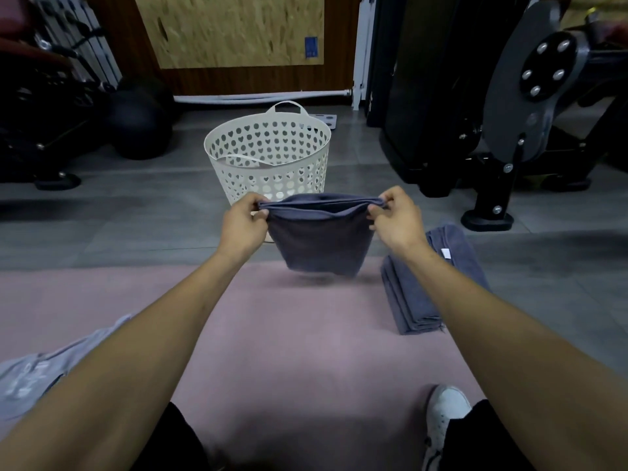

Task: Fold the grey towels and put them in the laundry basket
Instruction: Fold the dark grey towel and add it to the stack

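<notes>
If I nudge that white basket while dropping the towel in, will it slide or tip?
The laundry basket looks like thin perforated plastic, so probably light and easy to shove across the smooth grey floor. It seems nearly empty, with little weight to anchor it. It narrows toward its base, so a push near the rim could tip it; the folded towel is better lowered in.

One wide-angle head camera looks forward and down from the seated person's eye height. Both forearms run in from 6 o'clock, close to the lens; the mat [306, 334] fills the near ground, the basket [268, 154] stands farther off at 12 o'clock.
</notes>
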Tool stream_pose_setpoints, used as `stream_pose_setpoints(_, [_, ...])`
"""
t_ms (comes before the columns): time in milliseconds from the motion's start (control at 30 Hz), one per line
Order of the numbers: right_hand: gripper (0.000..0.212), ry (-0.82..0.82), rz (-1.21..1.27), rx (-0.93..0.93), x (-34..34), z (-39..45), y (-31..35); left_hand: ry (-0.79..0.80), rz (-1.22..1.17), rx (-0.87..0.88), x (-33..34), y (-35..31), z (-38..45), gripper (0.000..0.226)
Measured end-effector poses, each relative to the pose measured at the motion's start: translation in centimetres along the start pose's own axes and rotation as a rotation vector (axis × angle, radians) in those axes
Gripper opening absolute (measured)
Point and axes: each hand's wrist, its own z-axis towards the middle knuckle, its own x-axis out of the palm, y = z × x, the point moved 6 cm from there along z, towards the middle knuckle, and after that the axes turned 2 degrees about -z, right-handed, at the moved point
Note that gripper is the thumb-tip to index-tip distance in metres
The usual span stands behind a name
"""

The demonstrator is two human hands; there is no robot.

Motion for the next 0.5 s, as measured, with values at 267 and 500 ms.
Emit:
stream_pose_setpoints(267, [0.015, 0.219, -0.303, -0.020, -0.7, -7.8, -0.4, 0.274, 0.234, -0.022, 0.6, 3.2, -5.5, 0.018])
stream_pose_setpoints(500, [0.025, 0.350, -0.260, 0.233, 1.5, -19.4, -10.4, 0.480, 0.310, -0.169, 3.2, 10.0, -18.6, 0.028])
